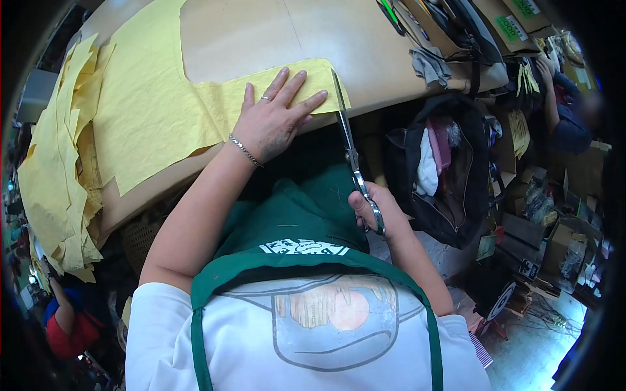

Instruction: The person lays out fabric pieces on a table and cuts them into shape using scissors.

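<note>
A large yellow sheet [147, 98] lies on the table, with a narrower arm reaching right to the table's front edge. My left hand [277, 117] rests flat on that arm, fingers spread. Gripped in my right hand [385, 212] are long metal scissors [350, 146], held below the table edge. Their blades point away from me and lie at the right end of the yellow sheet, where a thin strip shows beyond them. Whether the blades are fully closed is hard to tell.
Layered yellow sheets [62, 156] hang over the table's [241, 39] left side. An open black bag [450, 169] is right of the scissors. A grey cloth [430, 67] and cardboard boxes [505, 23] sit at the back right. People are at both far sides.
</note>
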